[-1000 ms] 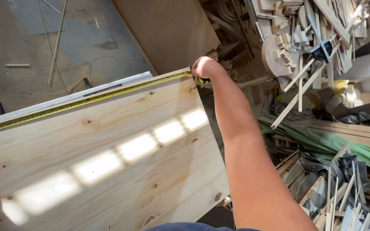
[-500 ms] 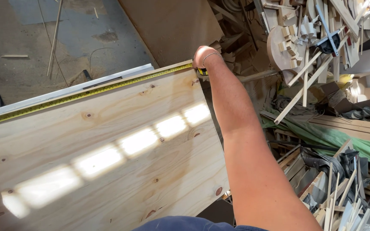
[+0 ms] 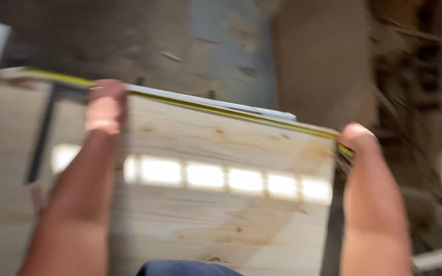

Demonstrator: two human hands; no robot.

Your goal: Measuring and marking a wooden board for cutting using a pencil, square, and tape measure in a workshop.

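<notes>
The frame is motion-blurred. A pale pine board (image 3: 221,220) with knots lies in front of me, with a row of bright sunlight patches across it. A yellow tape measure (image 3: 241,115) is stretched along its far edge. My left hand (image 3: 106,105) reaches to the far edge at the left and curls over the tape there. At the board's far right corner, my right hand (image 3: 359,139) is closed over the tape's other end. The fingers of both hands are hidden behind the edge.
A grey metal strip (image 3: 267,111) runs just beyond the board's far edge. Past it lie concrete floor (image 3: 221,46) and a leaning brown panel (image 3: 318,61). A blurred heap of scrap (image 3: 410,76) sits at the right. A dark bar (image 3: 39,138) crosses the surface at the left.
The view has swung left and blurred. My left arm has come into view, reaching to the tape at the far edge. My right hand stays at the board's far right corner.
</notes>
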